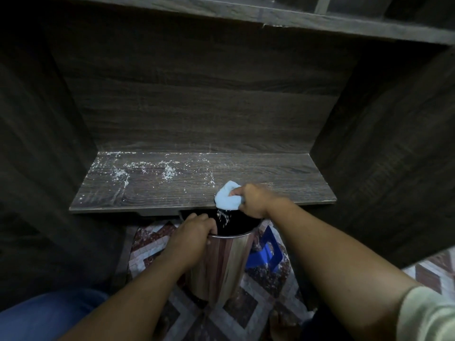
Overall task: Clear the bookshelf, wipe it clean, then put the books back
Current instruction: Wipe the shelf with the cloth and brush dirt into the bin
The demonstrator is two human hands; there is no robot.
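Gripping a bunched pale-blue cloth [227, 196] in the right hand [253, 199], pressing it on the front edge of the bookshelf board [283, 178], right of centre. Curling the left hand [194, 230] over the rim of a shiny steel bin [221, 262], holding it just under that edge. Tipping white crumbs [222, 217] off the cloth into the bin's dark mouth. Looking onto white dust [147, 171] lying scattered over the board's left half. Facing dark wood-grain panels closing in behind and on both sides, another shelf [246, 13] running above. Standing the bin on a patterned tile floor [246, 311], a blue plastic object [267, 252] just beside it on the right, too hidden to name.
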